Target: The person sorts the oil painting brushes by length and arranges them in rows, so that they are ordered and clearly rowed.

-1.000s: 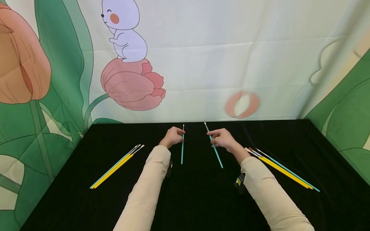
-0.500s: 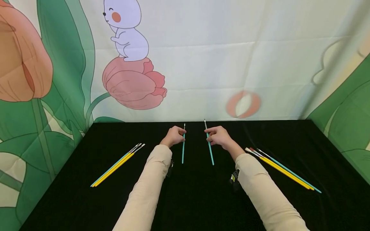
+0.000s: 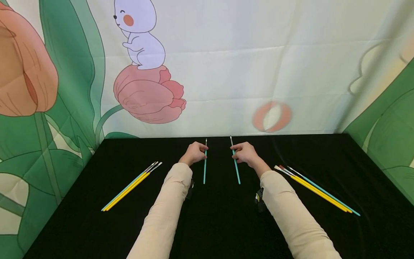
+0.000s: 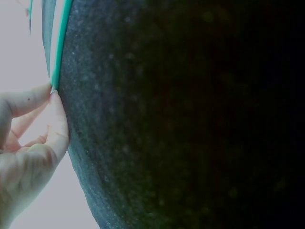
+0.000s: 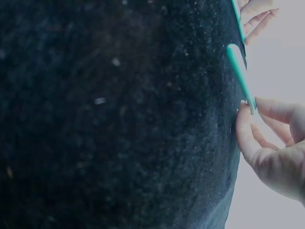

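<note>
Near the back of the black table, my left hand (image 3: 194,152) pinches a teal paintbrush (image 3: 205,171) between thumb and fingers. Its bristle end points toward the backdrop and its handle toward me. A second teal paintbrush (image 3: 237,172) is pinched by my right hand (image 3: 247,153), a short gap to the right and slightly slanted. In the left wrist view, the thumb and a fingertip of the left hand (image 4: 35,148) meet on the teal handle (image 4: 61,43). The right wrist view shows the other handle's rounded end (image 5: 234,55) sticking out beyond the fingertips.
Yellow and teal paintbrushes lie bundled at the left (image 3: 129,189), slanting on the black cloth (image 3: 213,223). Another such bundle (image 3: 320,192) lies at the right, beside my right forearm. A printed fabric backdrop (image 3: 220,82) rises behind the table's far edge.
My right hand has shifted a little left, and its paintbrush has swung from a clear slant to nearly parallel with the left one. The left hand and its paintbrush stay put.
</note>
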The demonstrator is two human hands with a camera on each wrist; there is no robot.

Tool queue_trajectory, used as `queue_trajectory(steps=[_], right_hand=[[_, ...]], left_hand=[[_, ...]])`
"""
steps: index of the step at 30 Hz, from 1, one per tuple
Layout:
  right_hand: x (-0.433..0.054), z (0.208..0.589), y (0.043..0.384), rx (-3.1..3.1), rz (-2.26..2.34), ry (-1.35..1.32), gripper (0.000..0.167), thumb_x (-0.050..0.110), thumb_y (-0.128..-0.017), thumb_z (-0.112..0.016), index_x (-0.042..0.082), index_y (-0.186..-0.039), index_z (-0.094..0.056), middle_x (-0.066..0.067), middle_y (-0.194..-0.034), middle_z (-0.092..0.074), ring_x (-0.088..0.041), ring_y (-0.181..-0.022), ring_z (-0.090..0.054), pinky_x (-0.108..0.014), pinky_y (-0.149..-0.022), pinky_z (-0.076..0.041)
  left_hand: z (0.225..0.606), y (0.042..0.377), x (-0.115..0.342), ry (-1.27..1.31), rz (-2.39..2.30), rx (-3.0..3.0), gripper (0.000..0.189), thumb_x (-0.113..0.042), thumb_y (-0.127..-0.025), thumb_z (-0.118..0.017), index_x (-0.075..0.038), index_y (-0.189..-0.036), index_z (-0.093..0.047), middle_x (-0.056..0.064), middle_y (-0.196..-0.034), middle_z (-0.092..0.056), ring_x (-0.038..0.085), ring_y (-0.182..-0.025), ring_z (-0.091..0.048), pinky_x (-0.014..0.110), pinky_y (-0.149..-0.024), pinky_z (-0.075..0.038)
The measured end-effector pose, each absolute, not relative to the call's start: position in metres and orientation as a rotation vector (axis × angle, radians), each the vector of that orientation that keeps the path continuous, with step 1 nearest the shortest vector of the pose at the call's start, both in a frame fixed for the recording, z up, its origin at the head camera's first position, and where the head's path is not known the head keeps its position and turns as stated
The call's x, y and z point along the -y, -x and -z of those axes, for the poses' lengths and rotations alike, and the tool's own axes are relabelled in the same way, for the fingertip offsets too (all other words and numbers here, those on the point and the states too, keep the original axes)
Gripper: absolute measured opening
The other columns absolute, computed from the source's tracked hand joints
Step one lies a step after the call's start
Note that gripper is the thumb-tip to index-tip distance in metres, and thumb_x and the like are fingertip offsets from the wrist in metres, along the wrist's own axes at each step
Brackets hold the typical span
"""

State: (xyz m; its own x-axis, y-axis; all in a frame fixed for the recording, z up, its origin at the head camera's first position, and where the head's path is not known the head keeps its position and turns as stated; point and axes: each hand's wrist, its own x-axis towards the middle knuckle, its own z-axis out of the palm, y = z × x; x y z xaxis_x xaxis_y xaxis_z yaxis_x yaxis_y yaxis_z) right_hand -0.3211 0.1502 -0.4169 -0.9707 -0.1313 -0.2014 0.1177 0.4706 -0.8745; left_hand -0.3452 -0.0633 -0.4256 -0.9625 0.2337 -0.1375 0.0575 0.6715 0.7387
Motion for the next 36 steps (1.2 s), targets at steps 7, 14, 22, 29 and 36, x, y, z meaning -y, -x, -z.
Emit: queue_trajectory(steps=[7,14,22,29,36], right_hand=[[-0.152,0.420,0.325,-2.507,1.462,-0.012,0.039,-0.007,-0.085,-0.055,-0.002,-0.124,-0.054,-0.017,-0.094,-0.059,-0.030,-0.094,-0.060,-0.034,-0.072,-0.052],[-0.152,0.423,0.326,-2.521,1.435,-0.014,0.040,-0.007,-0.085,-0.055,-0.001,-0.124,-0.054,-0.017,-0.096,-0.058,-0.028,-0.093,-0.061,-0.033,-0.072,-0.052],[-0.152,0.425,0.327,-2.537,1.451,-0.017,0.039,-0.009,-0.083,-0.054,-0.003,-0.121,-0.056,-0.022,-0.105,-0.057,-0.029,-0.091,-0.061,-0.031,-0.071,-0.052],[-0.153,0.421,0.323,-2.500,1.477,-0.001,0.039,-0.009,-0.085,-0.052,-0.004,-0.124,-0.052,-0.024,-0.110,-0.055,-0.031,-0.096,-0.060,-0.035,-0.076,-0.051],[-0.158,0.415,0.319,-2.506,1.474,0.059,0.042,-0.008,-0.083,-0.056,-0.004,-0.125,-0.052,-0.024,-0.108,-0.055,-0.032,-0.094,-0.059,-0.035,-0.075,-0.051]], left_hand=[[0.426,0.346,0.063,-0.237,-1.163,-2.668,0.039,0.003,-0.081,-0.062,-0.003,-0.120,-0.059,0.017,-0.117,-0.054,0.025,-0.106,-0.049,0.034,-0.083,-0.046],[0.426,0.345,0.063,-0.234,-1.151,-2.673,0.040,0.003,-0.081,-0.062,-0.002,-0.120,-0.059,0.017,-0.117,-0.054,0.025,-0.105,-0.049,0.034,-0.082,-0.046],[0.424,0.345,0.064,-0.246,-1.134,-2.659,0.040,0.002,-0.083,-0.061,-0.003,-0.123,-0.057,0.018,-0.121,-0.053,0.027,-0.110,-0.048,0.034,-0.083,-0.046],[0.422,0.342,0.067,-0.294,-1.194,-2.628,0.042,0.003,-0.082,-0.060,-0.002,-0.124,-0.056,0.019,-0.121,-0.052,0.026,-0.110,-0.049,0.034,-0.083,-0.047],[0.419,0.339,0.067,-0.293,-1.348,-2.540,0.041,0.007,-0.083,-0.058,0.001,-0.123,-0.055,0.023,-0.119,-0.051,0.028,-0.095,-0.058,0.031,-0.075,-0.051]])
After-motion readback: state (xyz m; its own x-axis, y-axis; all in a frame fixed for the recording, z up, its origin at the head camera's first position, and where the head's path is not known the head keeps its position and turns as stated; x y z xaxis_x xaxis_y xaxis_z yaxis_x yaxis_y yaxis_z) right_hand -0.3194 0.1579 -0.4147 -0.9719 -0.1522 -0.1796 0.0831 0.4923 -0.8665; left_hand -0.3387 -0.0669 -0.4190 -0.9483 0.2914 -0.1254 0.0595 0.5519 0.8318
